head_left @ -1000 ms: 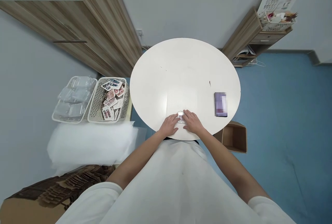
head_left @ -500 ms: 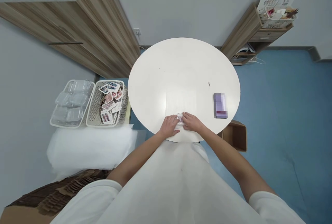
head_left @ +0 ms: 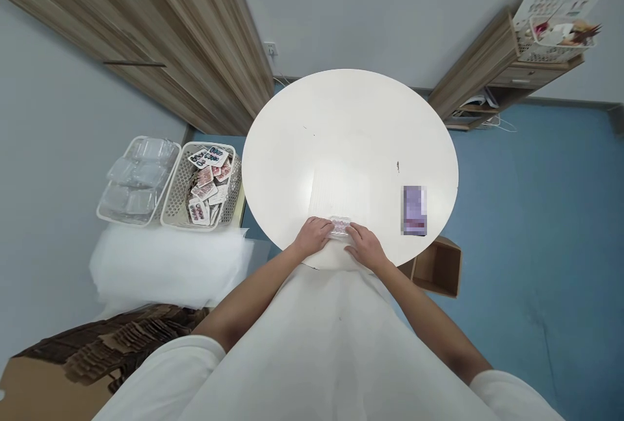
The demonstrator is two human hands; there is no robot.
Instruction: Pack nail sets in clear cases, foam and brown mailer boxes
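Observation:
Near the front edge of the round white table [head_left: 351, 109] lies a small clear plastic pack [head_left: 340, 227] with pinkish pieces in rows inside. My left hand [head_left: 312, 237] grips its left end, fingers closed over that side. My right hand [head_left: 367, 247] has its fingers closed on the right end, thumb lower down. A thin whitish sheet [head_left: 340, 187] with faint lines lies flat on the table just beyond the pack, hard to tell from the tabletop.
A blurred purple box [head_left: 414, 210] sits at the table's right. To the left stand a basket of printed cards [head_left: 168, 203] and a basket of clear plastic boxes [head_left: 100, 212], above white sheets [head_left: 166, 265] and folded brown cardboard [head_left: 127, 349]. An open brown box [head_left: 437, 268] is below right.
My hands have spread slightly apart, so more of the clear pack shows between them. The whole view has shifted a little with my head.

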